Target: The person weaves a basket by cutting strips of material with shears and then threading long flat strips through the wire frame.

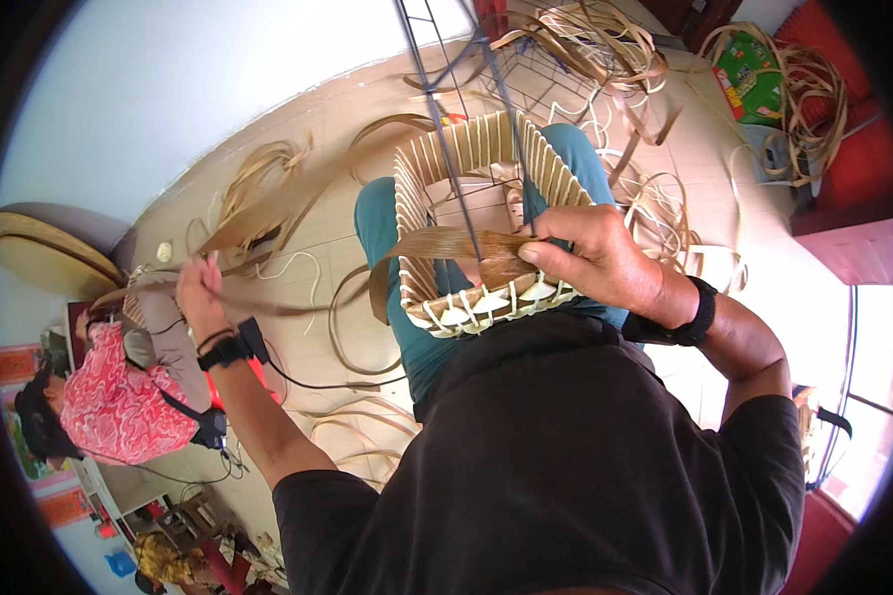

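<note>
A rectangular basket frame (404, 208) of dark wire, its sides wrapped in cream and brown strips, rests on my lap between my knees. My right hand (600, 253) is closed at its near side, with thumb and fingers pinching a wide, flat brown strip (437, 244). That strip lies across the basket's opening and curls down over its left side. Out to the left, my left hand (200, 293) is raised and slightly blurred, its fingers closed on a long brown strip smeared by motion. Thin dark wire rods (445, 129) rise from the frame toward the far side.
Loose coils of strips (605, 45) lie on the tiled floor at the far side, with more strips (665, 213) to the right. A green box (749, 74) stands far right. A co-worker in a red patterned shirt (134, 397) sits at left. A black cable (318, 382) runs from my left wrist.
</note>
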Available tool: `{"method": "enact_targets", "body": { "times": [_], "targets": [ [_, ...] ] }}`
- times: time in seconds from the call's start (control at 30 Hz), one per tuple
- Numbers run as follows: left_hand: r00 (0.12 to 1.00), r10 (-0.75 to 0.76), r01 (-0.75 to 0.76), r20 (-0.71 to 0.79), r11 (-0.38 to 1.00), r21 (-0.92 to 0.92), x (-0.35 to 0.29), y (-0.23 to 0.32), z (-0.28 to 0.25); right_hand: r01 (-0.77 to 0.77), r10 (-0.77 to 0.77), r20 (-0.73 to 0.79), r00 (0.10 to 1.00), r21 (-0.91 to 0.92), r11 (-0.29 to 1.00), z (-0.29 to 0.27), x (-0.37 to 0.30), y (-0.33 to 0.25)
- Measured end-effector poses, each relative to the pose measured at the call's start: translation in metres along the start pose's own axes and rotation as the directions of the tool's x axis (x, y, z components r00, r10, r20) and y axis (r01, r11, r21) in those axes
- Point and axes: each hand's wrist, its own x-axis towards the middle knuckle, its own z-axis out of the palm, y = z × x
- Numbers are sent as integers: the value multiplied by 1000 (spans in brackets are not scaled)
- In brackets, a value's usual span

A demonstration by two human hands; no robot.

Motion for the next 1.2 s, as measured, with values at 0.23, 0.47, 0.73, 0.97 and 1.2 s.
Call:
{"method": "enact_targets", "body": {
  "times": [0.23,0.47,0.73,0.97,1.2],
  "targets": [
    [668,728,-368,157,139,919,-82,-48,-102,31,-34,34,999,78,996,10,17,3],
    [707,144,-461,693,836,297,-256,33,139,-74,62,106,992,112,991,20,24,6],
    [475,80,-653,876,700,290,-261,11,193,-159,136,133,982,181,971,28,27,15],
    [800,-312,413,513,906,-92,-247,-10,203,-56,33,129,991,180,982,29,34,26],
    [692,-350,622,631,733,-276,-258,-5,218,-44,21,113,993,205,978,32,38,36]
  ]
}}
